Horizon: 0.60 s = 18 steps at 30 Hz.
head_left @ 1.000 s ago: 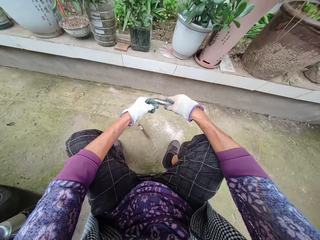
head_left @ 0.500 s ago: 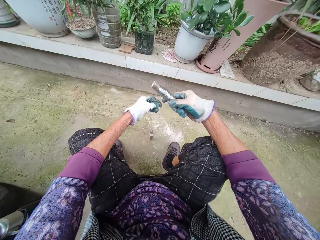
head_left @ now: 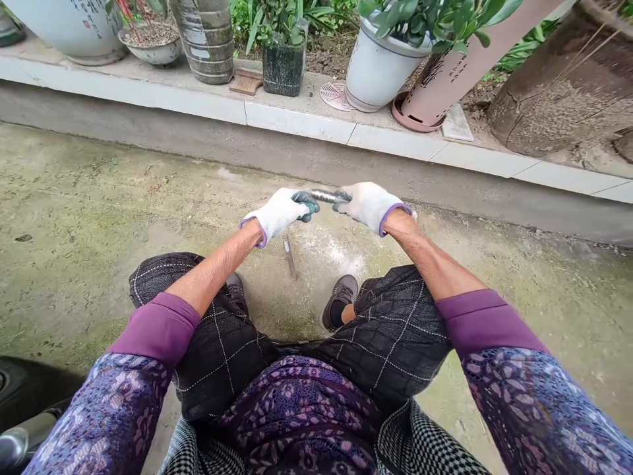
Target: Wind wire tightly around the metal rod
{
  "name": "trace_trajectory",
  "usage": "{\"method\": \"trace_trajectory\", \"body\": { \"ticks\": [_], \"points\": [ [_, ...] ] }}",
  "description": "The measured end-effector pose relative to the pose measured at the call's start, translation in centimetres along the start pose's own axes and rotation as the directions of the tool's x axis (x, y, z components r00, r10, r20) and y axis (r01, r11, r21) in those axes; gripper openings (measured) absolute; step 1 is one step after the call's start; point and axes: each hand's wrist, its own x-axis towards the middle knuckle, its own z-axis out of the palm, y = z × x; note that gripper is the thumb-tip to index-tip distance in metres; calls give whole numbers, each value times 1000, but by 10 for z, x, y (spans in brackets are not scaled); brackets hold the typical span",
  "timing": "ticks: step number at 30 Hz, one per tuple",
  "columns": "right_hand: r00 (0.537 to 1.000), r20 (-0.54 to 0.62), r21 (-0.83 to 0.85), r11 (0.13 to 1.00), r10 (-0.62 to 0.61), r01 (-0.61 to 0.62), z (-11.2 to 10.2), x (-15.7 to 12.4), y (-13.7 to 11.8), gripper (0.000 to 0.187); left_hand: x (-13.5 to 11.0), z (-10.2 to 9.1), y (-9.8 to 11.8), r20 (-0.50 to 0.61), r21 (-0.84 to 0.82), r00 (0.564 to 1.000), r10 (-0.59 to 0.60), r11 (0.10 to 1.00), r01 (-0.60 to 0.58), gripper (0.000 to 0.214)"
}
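Note:
White gloves with green-coated fingers and purple cuffs cover both hands. My right hand (head_left: pixel 368 203) is closed around a stick wound with silvery wire (head_left: pixel 326 196), which lies nearly level between the hands. Its left end meets or passes behind the fingers of my left hand (head_left: pixel 291 208); I cannot tell whether they touch it. The left fingers are curled shut, and what they hold is hidden. Below the left hand shows a thin rod (head_left: pixel 289 258), pale at the top and brown lower down; I cannot tell whether it hangs or rests on the ground.
White powder (head_left: pixel 339 254) is scattered on the concrete ground (head_left: pixel 99 204) between my shoes. Ahead runs a low tiled ledge (head_left: pixel 297 123) with a white flowerpot (head_left: pixel 383 66), a pink pot (head_left: pixel 435 86), and several other planters. A dark object with a metal part (head_left: pixel 24 439) is at lower left.
My right hand has turned, bringing the wire-wound stick from a tilt to nearly level, closer to the left hand. The thin rod below has shifted left and looks longer.

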Motion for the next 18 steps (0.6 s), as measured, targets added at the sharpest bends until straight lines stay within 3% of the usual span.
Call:
{"method": "trace_trajectory", "body": {
  "ticks": [2, 4, 6, 9, 12, 14, 16, 18],
  "points": [
    [996, -52, 93, 994, 70, -65, -7, -3, -5, 7, 3, 1, -1, 8, -152, 1000, -14, 988, 15, 16],
    [993, -42, 308, 947, 107, -89, -13, -9, -12, 12, 6, 0, -4, 32, -245, 999, -23, 969, 30, 19],
    [994, -32, 490, 868, 106, -77, -16, -17, -20, 15, 9, -1, -6, 41, -278, 999, -35, 960, 45, 20],
    [998, -2, 617, 786, 66, -51, -21, -27, -27, 17, 13, -3, -9, 34, -268, 999, -21, 963, 29, 22],
    [992, 116, 656, 754, -48, -40, -26, -36, -29, 24, 15, -4, -10, -4, -197, 1000, 15, 980, -16, 16],
    [964, 222, 640, 768, -147, -31, -26, -41, -25, 31, 15, -5, -11, -16, -118, 999, 45, 992, -46, 12],
    [914, 345, 551, 835, -212, -14, -23, -44, -20, 31, 14, -6, -11, 0, -39, 997, 78, 996, -78, 12],
    [896, 405, 394, 919, -180, 6, -15, -44, -14, 28, 12, -6, -12, 20, 41, 995, 102, 994, -103, 16]
  ]
}}
